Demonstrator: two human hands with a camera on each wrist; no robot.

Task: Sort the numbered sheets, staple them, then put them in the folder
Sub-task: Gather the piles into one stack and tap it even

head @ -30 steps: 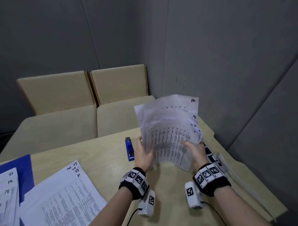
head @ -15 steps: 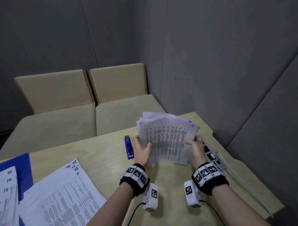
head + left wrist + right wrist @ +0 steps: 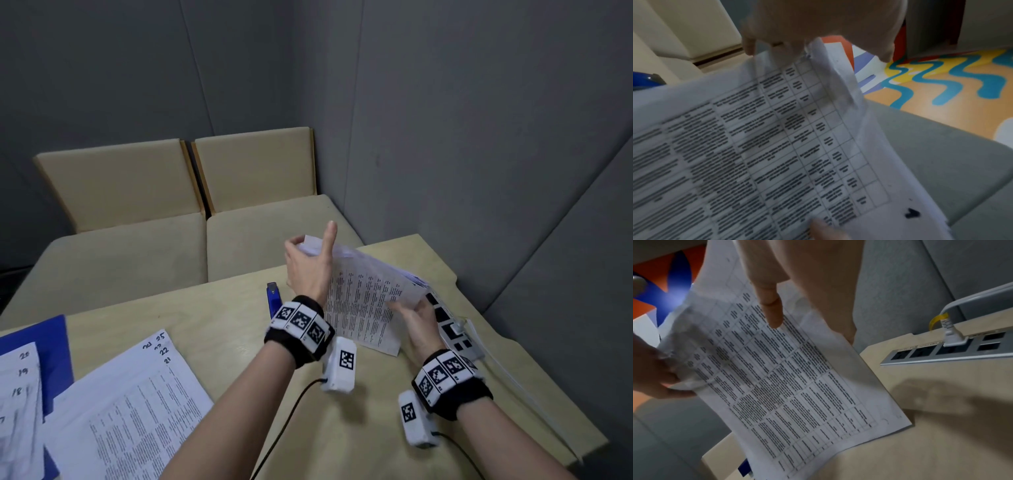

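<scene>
Looking like an office meeting booth. Grey padded panels (image 3: 445, 137) are closing in the corner; two beige cushioned seats (image 3: 130, 253) are facing a pale wood table (image 3: 212, 315). A socket strip (image 3: 941, 356) is sitting at the table's edge, one plug (image 3: 952, 337) in. Printed sheets (image 3: 137, 411), a blue folder (image 3: 44, 335) and a stapler (image 3: 273, 301) are lying about.

There are three stacks of sheets (image 3: 366, 305) (image 3: 137, 411) (image 3: 17, 411), one stapler (image 3: 273, 302) and one folder (image 3: 42, 337). Two hands (image 3: 308, 270) (image 3: 419, 325), two chairs (image 3: 120, 185) (image 3: 257, 168) and one power strip (image 3: 452, 330) show too.

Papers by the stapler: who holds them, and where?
The left hand pinches the top corner of the sheets; the right hand holds their right edge.
</scene>
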